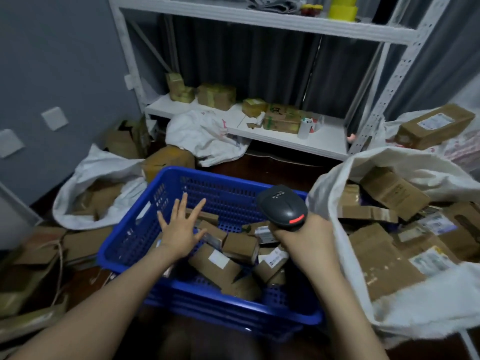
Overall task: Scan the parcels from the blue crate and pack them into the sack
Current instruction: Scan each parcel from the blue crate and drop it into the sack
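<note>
The right hand grips the scanner above the blue crate; the left hand, fingers spread, hovers inside. Best pick a label-up parcel.

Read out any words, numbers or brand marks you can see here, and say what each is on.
Nothing reads clearly enough to quote.
Mark on the scanner in the right hand: too blurred.
White labels on parcels in the blue crate: too small.
Labels on boxes in the sack: blurred.
Green print on the shelf box: unreadable.
</note>
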